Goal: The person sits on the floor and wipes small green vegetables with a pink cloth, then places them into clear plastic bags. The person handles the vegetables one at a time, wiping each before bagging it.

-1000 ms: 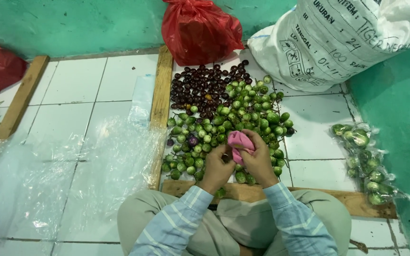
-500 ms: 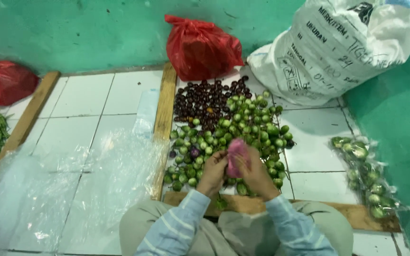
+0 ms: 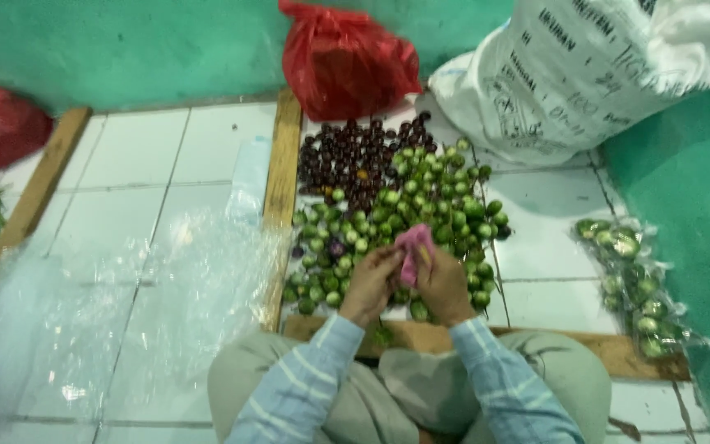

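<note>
Pink item: we see a small pink crumpled piece, plastic or cloth, held between both hands over the near edge of the produce heap.
Left hand: we see its fingers pinched on the pink piece's left side.
Right hand: we see it gripping the piece's right side.
Heap: small round green fruits lie on the white tiled floor, with dark purple ones behind.
Around: clear plastic sheets left; red plastic bag and white printed sack behind; bagged green fruits right.
</note>
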